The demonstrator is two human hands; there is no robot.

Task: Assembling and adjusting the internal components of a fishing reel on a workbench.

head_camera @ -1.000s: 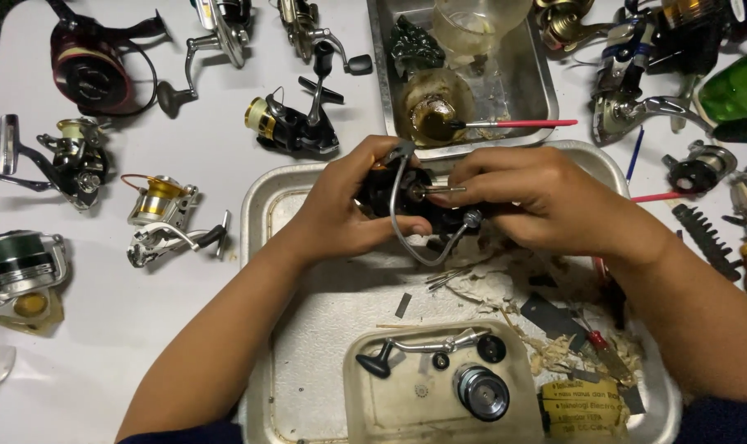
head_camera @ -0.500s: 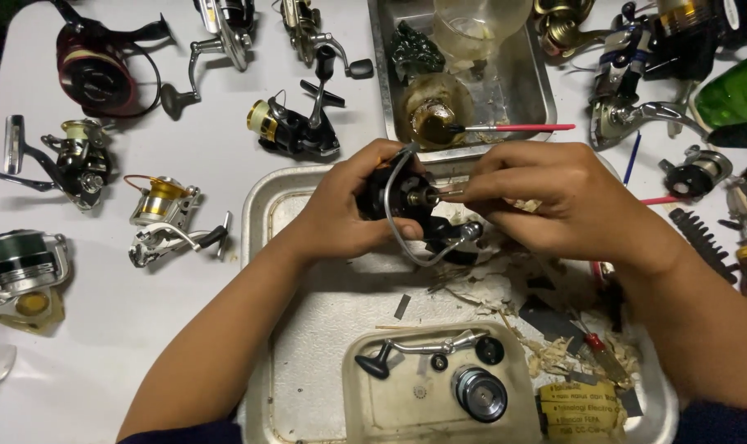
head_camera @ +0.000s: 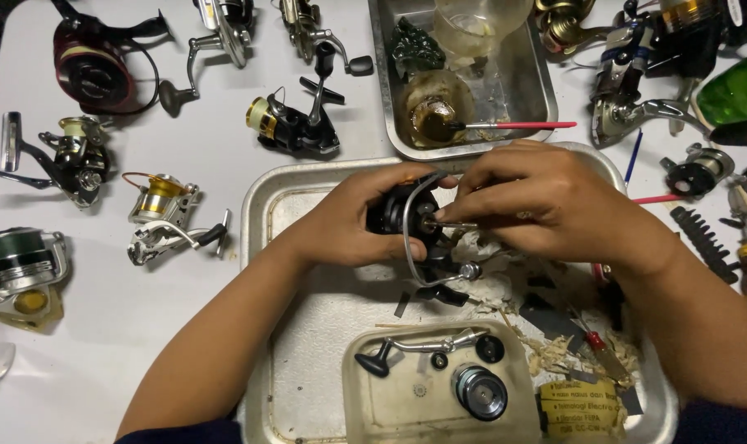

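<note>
Over a metal tray (head_camera: 308,345) my left hand (head_camera: 345,226) grips a black fishing reel body (head_camera: 402,218) with a wire bail arm looping below it. My right hand (head_camera: 546,201) pinches a thin metal shaft (head_camera: 452,224) that sticks out of the reel's centre. The reel's far side is hidden behind my fingers. In the tray's near part a small cream plastic dish (head_camera: 390,395) holds a reel handle (head_camera: 415,349), a spool (head_camera: 480,392) and small round parts.
Several other fishing reels lie around on the white table, such as a gold one (head_camera: 164,210) and a black one (head_camera: 295,123). A second steel tray (head_camera: 530,82) behind holds a greasy jar and a red brush. Paper scraps and a red-handled tool (head_camera: 600,345) lie at right.
My right fingers have shifted a little to the reel's centre and now pinch the thin shaft. The left hand keeps holding the reel in the same place.
</note>
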